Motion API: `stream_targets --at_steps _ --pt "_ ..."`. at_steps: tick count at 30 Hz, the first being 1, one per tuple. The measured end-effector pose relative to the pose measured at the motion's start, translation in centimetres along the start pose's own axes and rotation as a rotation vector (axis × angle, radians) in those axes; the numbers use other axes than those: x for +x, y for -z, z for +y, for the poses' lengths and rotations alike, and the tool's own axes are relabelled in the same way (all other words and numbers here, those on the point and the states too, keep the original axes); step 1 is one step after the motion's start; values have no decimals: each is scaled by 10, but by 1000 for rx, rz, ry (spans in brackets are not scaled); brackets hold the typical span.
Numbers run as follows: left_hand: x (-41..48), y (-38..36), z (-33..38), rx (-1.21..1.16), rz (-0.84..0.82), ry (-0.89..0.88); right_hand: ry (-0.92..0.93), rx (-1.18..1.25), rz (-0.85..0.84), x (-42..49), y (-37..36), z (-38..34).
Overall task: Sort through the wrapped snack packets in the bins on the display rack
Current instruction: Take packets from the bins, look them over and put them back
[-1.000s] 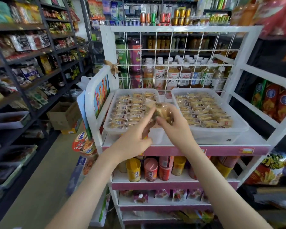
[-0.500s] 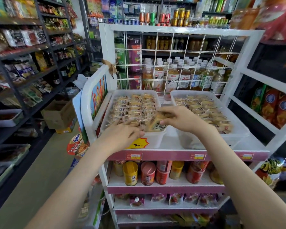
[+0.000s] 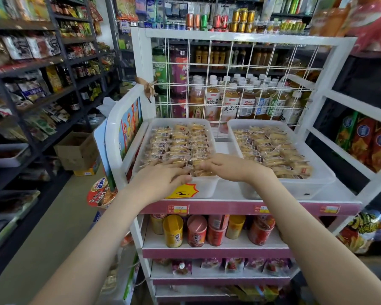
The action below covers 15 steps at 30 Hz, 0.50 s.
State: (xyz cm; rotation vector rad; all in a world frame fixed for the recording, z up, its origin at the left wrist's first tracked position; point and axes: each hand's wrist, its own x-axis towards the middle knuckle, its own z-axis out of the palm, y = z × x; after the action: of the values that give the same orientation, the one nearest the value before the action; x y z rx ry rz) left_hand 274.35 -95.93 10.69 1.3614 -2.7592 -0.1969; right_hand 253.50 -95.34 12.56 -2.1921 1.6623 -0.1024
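Hands, left hand (image 3: 163,177) and right hand (image 3: 227,167), lie open and flat on packets (image 3: 178,144) at the left bin's (image 3: 207,186) front rim, right bin (image 3: 317,179) just beside.

From my feed I see both forearms bare right up to the bottom edge of the frame, with no sleeve showing. My left hand (image 3: 163,180) and right hand (image 3: 227,167) wear nothing: fingers and wrists are bare. The fingernails look short and plain.
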Motion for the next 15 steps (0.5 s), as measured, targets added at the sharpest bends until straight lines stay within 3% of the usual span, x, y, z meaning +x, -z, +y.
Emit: stream_targets --at_steps 4,6,12,15 --pt "7 -2 2 -124 251 70 38 133 376 2 -1 9" --pt "16 -3 4 -102 308 145 54 38 391 7 1 13" --pt "33 -5 4 -56 -27 273 58 -136 251 22 5 16" --pt "36 -6 3 -47 -66 271 102 -190 271 22 2 17"
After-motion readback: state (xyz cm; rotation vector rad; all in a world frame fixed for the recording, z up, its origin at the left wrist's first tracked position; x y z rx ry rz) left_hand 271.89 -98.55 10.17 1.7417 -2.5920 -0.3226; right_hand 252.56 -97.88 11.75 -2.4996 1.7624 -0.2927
